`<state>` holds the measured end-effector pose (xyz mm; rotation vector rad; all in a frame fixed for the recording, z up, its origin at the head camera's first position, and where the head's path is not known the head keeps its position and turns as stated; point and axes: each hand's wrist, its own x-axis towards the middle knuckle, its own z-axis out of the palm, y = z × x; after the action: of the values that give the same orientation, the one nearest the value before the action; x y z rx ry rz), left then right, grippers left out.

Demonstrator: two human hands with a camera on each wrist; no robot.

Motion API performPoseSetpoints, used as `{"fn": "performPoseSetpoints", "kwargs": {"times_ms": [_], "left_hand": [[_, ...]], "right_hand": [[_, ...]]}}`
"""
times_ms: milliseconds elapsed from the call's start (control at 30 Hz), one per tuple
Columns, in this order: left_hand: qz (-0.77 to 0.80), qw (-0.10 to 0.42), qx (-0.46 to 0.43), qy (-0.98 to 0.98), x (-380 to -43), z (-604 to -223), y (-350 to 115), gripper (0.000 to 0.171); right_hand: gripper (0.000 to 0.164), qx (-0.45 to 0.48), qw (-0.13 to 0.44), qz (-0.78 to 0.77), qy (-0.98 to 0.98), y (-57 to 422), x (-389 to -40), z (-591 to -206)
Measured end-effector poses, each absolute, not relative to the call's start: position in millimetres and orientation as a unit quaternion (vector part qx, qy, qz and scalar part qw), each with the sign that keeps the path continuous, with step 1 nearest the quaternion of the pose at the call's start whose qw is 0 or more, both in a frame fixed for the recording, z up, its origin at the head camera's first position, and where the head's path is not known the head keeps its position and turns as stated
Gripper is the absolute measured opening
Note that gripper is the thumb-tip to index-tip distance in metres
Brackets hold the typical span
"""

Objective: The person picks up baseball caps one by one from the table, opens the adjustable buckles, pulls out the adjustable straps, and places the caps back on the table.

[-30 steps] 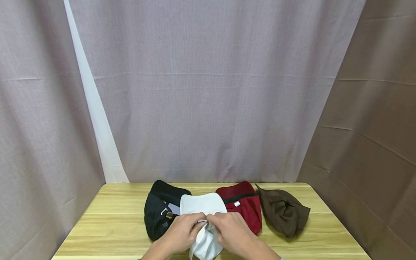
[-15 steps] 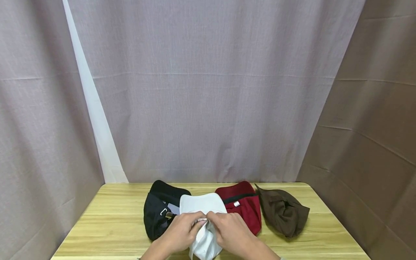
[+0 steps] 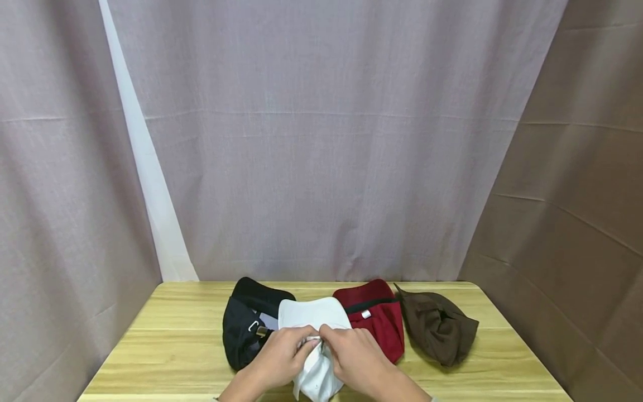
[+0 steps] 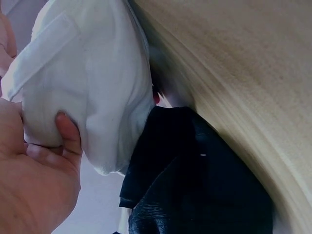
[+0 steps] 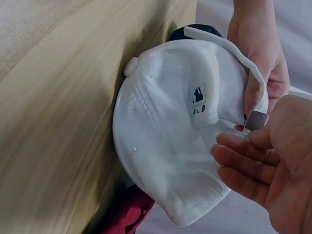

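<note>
A white baseball cap lies at the table's front middle, its brim pointing away from me and its back opening towards the hands. My left hand grips the cap's rear edge by the strap, thumb and fingers pinching the cloth in the left wrist view. From the other side, my right hand pinches the strap end at a metal buckle; its other fingers stay loosely extended beside the crown. The white strap arches over the opening in the right wrist view. A small dark logo marks the cap.
To the left lies a black cap, partly behind the white one. A dark red cap sits at the right, with a brown hat beyond it. Curtains enclose the wooden table at the back and sides.
Hardly anything differs: both hands keep their hold on the white cap, with only a very slight shift of the fingers at the strap. The other hats stay where they were.
</note>
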<state>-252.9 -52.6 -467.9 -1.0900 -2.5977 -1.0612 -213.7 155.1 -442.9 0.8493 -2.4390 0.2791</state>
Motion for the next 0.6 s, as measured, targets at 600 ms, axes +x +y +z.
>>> {"fn": "performPoseSetpoints", "kwargs": {"times_ms": [600], "left_hand": [[-0.343,0.087,-0.382,-0.854,-253.2,-469.4,-53.2,0.02]], "right_hand": [[0.029,0.32,0.267,0.11,-0.902,157.8,-216.4,-442.2]]}}
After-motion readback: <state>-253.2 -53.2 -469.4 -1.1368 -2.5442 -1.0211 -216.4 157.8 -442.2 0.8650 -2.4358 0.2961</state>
